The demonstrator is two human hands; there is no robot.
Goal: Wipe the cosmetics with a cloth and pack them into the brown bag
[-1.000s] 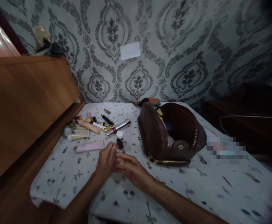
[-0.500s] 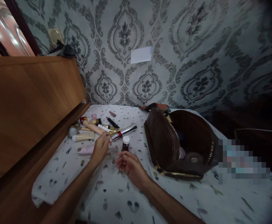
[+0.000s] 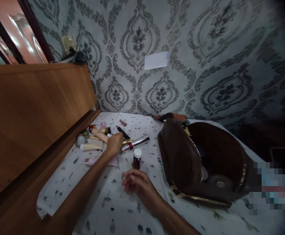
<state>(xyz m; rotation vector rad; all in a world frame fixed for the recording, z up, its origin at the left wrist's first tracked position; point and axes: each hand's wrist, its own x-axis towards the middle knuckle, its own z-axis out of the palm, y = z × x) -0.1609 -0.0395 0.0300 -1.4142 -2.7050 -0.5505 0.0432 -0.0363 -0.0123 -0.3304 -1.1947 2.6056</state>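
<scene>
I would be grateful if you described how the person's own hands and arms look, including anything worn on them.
The left hand and right hand are bare, without gloves. The left forearm and right forearm show no sleeves, watch, bracelet or cables. The image is too dim to tell about rings.

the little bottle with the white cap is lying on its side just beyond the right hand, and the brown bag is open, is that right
Not quite: the head view shows the bottle standing upright just beyond the right hand. The brown bag is indeed open.
</scene>
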